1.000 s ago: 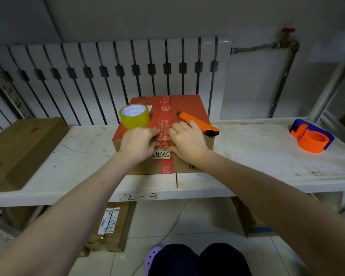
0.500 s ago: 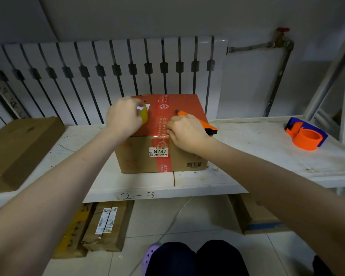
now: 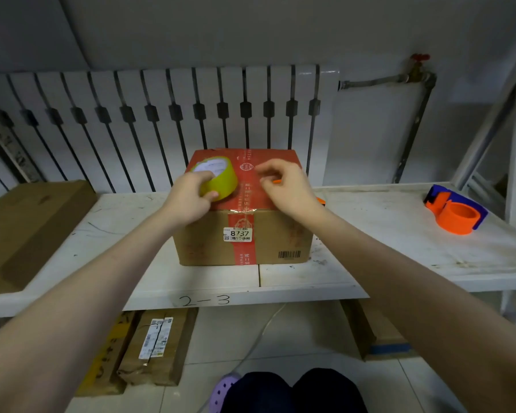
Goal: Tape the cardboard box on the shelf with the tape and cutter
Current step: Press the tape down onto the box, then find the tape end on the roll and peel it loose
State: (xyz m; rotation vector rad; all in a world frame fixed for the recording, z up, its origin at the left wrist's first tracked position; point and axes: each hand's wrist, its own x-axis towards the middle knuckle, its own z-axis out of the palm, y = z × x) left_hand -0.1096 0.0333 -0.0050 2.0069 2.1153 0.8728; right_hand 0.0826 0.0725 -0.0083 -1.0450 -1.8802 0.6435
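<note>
We see cardboard box (image 3: pixel 209 242) mid-shelf on white shelf (image 3: pixel 370 234). Left hand (image 3: pixel 188 201) grasps yellow tape roll (image 3: pixel 222 177) atop box. Right hand (image 3: pixel 289 189) alongside, fingers curled; whether pinching anything, we cannot tell. Orange cutter (image 3: pixel 277 181) mostly hidden beneath it.

White label (image 3: pixel 237 234) on near face of brown cardboard box (image 3: pixel 203 242): "8737" in big black digits; small print below, illegible. Barcode (image 3: pixel 289 254) at box's near lower right, nos. too small. Red tape strip (image 3: pixel 245 252) down box centre: printed chars, unreadable. Near edge of white shelf (image 3: pixel 310 289): handwritten "2-3" (image 3: pixel 204 300). Shipping label (image 3: pixel 156 338) on flat brown pkg (image 3: pixel 173 362) on floor, left: unreadable.
</note>
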